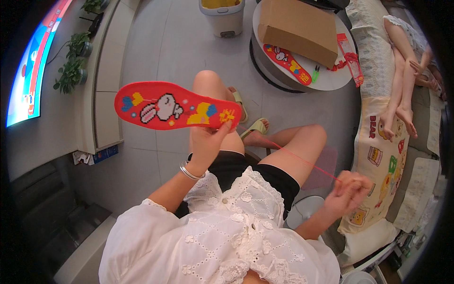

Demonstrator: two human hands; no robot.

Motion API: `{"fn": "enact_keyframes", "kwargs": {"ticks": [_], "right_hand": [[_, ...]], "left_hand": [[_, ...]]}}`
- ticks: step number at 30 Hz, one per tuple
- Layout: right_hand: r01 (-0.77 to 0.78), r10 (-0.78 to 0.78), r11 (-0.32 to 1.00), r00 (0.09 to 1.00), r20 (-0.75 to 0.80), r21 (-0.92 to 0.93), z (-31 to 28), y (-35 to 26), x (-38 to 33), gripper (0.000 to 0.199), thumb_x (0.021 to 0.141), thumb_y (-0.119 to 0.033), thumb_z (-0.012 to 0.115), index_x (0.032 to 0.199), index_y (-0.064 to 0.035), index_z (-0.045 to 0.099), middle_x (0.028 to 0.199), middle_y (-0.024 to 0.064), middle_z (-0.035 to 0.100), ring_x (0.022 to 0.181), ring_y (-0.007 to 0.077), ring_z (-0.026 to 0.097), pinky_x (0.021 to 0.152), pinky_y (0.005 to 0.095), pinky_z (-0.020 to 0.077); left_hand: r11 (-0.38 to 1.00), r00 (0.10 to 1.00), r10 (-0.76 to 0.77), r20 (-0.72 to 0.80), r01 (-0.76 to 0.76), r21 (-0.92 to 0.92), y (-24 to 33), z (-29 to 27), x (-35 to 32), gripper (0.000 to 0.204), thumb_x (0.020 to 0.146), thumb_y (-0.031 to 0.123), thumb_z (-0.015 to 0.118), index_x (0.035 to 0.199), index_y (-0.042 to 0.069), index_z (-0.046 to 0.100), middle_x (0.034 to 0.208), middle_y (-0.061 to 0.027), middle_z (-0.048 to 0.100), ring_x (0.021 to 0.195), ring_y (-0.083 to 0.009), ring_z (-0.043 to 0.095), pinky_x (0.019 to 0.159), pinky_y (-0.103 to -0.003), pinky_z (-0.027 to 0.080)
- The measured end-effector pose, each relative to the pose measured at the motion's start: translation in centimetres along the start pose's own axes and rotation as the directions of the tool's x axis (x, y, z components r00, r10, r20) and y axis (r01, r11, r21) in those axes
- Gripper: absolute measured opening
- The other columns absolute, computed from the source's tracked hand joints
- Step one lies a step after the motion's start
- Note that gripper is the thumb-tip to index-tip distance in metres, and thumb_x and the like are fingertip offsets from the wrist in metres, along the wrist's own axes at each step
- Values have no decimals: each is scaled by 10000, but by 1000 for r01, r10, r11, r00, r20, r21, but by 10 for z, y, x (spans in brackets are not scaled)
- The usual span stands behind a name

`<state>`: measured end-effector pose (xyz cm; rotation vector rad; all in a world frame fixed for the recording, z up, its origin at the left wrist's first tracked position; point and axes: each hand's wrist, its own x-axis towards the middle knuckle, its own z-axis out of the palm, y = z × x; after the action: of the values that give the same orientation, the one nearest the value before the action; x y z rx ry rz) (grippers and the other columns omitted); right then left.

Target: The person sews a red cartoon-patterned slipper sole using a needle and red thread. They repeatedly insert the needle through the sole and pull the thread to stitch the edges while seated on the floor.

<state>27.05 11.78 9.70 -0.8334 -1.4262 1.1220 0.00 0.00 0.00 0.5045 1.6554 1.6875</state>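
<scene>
- left hand [206,142], centre of the frame, grips the right end of a red embroidered insole [170,105] with a rabbit design, held up flat.
- right hand [349,189], at right of centre, is closed, pinching a taut red thread [293,156] that runs up to the insole.
- a second insole [286,62] lies on the round table [326,81], upper right, beside a cardboard box [298,28].

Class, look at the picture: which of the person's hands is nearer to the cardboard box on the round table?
Left, narrowly. The left hand holds the red insole, below and left of the box. The right hand pulls red thread far below it.
</scene>
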Motion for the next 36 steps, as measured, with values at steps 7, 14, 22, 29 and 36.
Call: {"fn": "enact_keyframes", "kwargs": {"ticks": [7,14,22,29,36], "right_hand": [[-36,-42,958,964,-262,-285,-7,6,11,105,998,-104,419,1058,-22,447,691,28,416,604,97,362,554,225,344],[34,91,857,972,216,-515,45,12,-1,16,871,-31,608,884,-35,616,778,76,566,724,185,568,677,280,452],[100,125,883,891,437,-458,106,38,-19,133,727,48,692,832,-8,631,762,93,553,676,241,561,589,321,452],[90,158,878,872,463,-470,111,41,-20,109,735,30,684,813,-6,617,745,92,540,662,246,559,576,343,455],[86,169,876,867,469,-475,110,40,-21,114,733,27,673,817,-5,603,746,106,534,673,271,566,584,368,456]], "left_hand": [[951,983,-183,31,185,-246,23,13,-3,257,846,-25,640,1089,-52,564,1017,-128,649,904,-237,669,780,-351,587],[898,954,-276,118,300,-322,38,29,-14,290,833,-38,646,1104,-39,542,1023,-127,643,913,-227,667,786,-347,585],[936,966,-196,166,235,-261,48,34,-20,243,875,27,636,1096,-46,566,1038,-108,652,926,-183,654,783,-305,568],[940,969,-172,175,215,-263,44,34,-22,249,877,23,636,1106,-40,561,1033,-105,659,926,-179,659,781,-298,570],[954,977,-141,158,177,-244,43,36,-23,236,879,20,631,1094,-48,563,1022,-103,662,922,-176,660,776,-290,569]]}}
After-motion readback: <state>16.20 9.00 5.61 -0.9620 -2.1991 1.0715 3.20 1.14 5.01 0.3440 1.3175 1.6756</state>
